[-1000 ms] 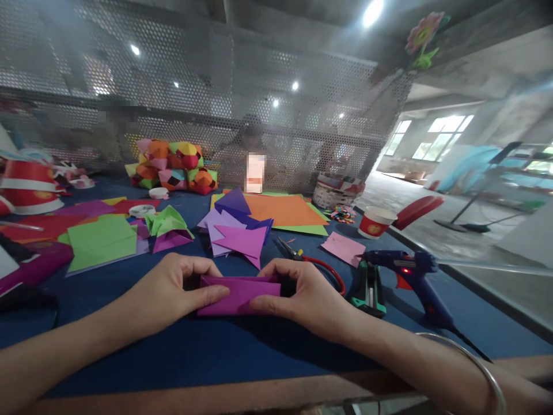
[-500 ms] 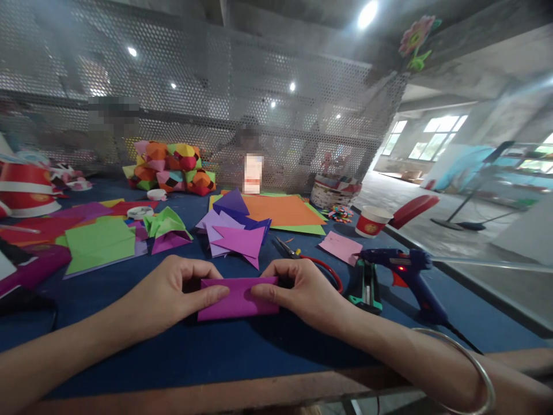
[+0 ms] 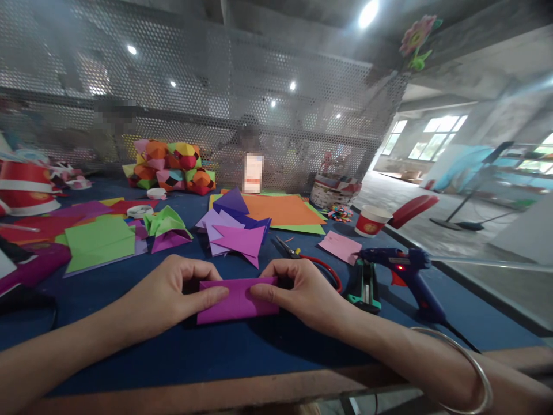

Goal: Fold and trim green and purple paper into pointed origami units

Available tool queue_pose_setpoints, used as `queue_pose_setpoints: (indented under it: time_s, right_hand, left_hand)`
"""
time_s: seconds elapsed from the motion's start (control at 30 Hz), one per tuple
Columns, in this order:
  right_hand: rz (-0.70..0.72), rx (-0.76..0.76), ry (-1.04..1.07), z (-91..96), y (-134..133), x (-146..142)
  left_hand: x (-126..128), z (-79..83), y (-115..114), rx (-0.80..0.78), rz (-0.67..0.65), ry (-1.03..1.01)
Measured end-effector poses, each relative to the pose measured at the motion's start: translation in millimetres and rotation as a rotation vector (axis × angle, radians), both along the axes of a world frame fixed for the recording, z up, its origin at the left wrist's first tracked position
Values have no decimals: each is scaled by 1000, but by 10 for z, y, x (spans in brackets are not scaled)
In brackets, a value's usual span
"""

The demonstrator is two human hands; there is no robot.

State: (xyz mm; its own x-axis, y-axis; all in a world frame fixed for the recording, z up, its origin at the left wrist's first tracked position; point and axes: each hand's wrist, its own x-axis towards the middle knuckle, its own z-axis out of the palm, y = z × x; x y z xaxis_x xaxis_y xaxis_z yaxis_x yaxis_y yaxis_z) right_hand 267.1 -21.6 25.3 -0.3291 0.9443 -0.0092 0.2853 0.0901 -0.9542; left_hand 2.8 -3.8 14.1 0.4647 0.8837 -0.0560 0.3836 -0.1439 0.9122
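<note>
Between my hands is a folded sheet of magenta paper (image 3: 237,308), a flat rectangle raised at its far edge. My left hand (image 3: 184,291) pinches its left end, thumb on the near face and fingers behind. Its right end is gripped likewise by my right hand (image 3: 300,288), whose fingertips are hidden behind the paper. Just beyond lie folded purple and lilac paper pieces (image 3: 237,239). Red-handled scissors (image 3: 322,265) lie past my right hand, partly covered by it. A green and purple folded paper shape (image 3: 167,227) stands beyond my left hand.
On the right, a blue glue gun (image 3: 412,276) with a lit red light rests by a green-black cutter (image 3: 366,288). Behind are a pink note (image 3: 340,246) and a paper cup (image 3: 372,220). Orange sheets (image 3: 280,210), green squares (image 3: 101,245) and origami balls (image 3: 170,167) lie farther back.
The magenta paper has tilted slightly, so a little more of its near face shows and its lower edge sits lower. Both hands keep their hold almost unmoved.
</note>
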Motion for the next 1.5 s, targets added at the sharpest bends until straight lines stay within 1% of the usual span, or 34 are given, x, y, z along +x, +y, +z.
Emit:
queue_pose_setpoints:
  time_s: [0.13, 0.27, 0.37, 0.47, 0.57, 0.63, 0.7, 0.77, 0.83, 0.9, 1.0, 1.07, 1.13, 1.17, 1.2, 1.23, 1.3, 1.33, 1.37, 1.5]
  right_hand:
    - [4, 12, -15, -10, -6, -6]
    - [10, 19, -48, 5, -26, 0]
    - [36, 24, -68, 11, -43, 10]
    - [63, 27, -105, 7, -50, 9]
    - [64, 66, -189, 5, -47, -14]
    - [65, 126, -260, 6, -44, -37]
    - [66, 214, -329, 6, -43, -57]
    - [67, 304, -390, 3, -42, -72]
    - [68, 366, -436, -3, -40, -80]
    - [77, 381, -467, -6, -39, -83]
    - [85, 374, -510, -4, -45, -87]
    - [93, 371, -537, -3, -53, -91]
    - [103, 374, -558, -3, -60, -95]
    - [106, 377, -566, -3, -63, -96]
    - [108, 381, -574, -3, -66, -96]
    - [108, 384, -582, -3, -68, -96]
    - [106, 388, -596, -2, -70, -93]
    - [107, 391, -599, -1, -71, -90]
    - [111, 393, -598, 0, -70, -87]
    - [119, 405, -589, -3, -61, -69]
  left_hand:
    - [51, 140, -107, -10, 75, 42]
    - [71, 244, -166, -20, 60, 73]
    - [58, 242, -149, -10, 26, 91]
    - [38, 148, -70, 23, -38, 116]
    - [20, 10, 35, 196, -111, 140]
    - [17, -51, 78, 324, -127, 152]
    - [24, -61, 81, 381, -134, 178]
    - [40, -31, 52, 400, -152, 228]
    - [55, 8, 9, 451, -174, 272]
    - [57, 27, -25, 530, -194, 317]
    - [24, -5, -44, 647, -215, 394]
    - [-11, -44, -47, 752, -192, 411]
    - [-40, -64, -67, 902, -160, 391]
    - [-48, -59, -88, 976, -172, 377]
    - [-52, -44, -115, 1039, -218, 363]
    - [-50, -20, -148, 1083, -294, 356]
    - [-38, 37, -216, 1105, -475, 360]
    - [-30, 62, -245, 1099, -532, 362]
    - [-23, 79, -268, 1084, -561, 367]
    - [-16, 62, -284, 1032, -497, 307]
